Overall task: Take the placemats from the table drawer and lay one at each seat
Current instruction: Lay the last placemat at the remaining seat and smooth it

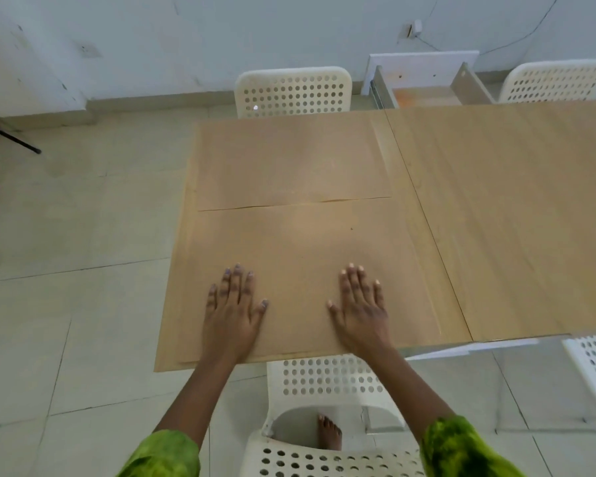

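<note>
We are pressing the left hand (233,311) flat, fingers straight and spread, on the near-left part of the near placemat (300,242). We are pressing the right hand (360,308) the same way on its near-right part, and neither hand is gripping anything. This mat's far edge is meeting the far placemat (289,160) along a seam. Wood of the table (513,208) is showing right of both mats. At the far right, the drawer (427,92) is standing pulled out. A white chair (327,376) is sitting just below the table's near edge.
</note>
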`<state>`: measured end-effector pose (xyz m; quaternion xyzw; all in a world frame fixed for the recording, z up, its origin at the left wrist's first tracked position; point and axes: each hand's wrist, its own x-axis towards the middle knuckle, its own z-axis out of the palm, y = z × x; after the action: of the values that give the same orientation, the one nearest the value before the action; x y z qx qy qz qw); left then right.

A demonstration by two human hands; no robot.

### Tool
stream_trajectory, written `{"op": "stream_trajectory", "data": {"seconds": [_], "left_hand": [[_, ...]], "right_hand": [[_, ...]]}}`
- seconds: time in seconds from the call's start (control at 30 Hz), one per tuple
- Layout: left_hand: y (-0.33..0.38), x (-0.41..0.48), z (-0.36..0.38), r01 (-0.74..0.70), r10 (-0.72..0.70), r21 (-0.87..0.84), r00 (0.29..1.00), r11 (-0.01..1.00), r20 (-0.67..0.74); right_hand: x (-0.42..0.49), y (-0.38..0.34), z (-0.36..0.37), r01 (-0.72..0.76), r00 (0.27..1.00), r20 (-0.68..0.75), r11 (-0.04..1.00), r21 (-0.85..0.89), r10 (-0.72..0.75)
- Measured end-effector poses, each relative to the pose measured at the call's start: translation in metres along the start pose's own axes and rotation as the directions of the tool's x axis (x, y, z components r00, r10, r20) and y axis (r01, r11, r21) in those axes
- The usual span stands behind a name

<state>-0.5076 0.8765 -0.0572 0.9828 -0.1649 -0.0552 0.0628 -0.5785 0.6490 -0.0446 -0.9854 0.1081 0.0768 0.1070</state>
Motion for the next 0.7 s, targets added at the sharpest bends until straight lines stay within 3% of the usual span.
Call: {"op": "stream_trajectory", "data": {"seconds": [0.23, 0.7], "left_hand": [[-0.038, 0.000, -0.005, 0.150, -0.150, -0.006, 0.988, 0.989, -0.028], [-0.048, -0.002, -0.013, 0.193, -0.192, 0.029, 0.981, 0.981, -0.026]], "right_hand": [[-0.002, 0.065, -0.016, -0.156, 0.988, -0.016, 0.987, -0.042, 0.155], [-0.005, 0.070, -0.022, -0.160, 0.987, -0.016, 0.986, -0.041, 0.160]]}}
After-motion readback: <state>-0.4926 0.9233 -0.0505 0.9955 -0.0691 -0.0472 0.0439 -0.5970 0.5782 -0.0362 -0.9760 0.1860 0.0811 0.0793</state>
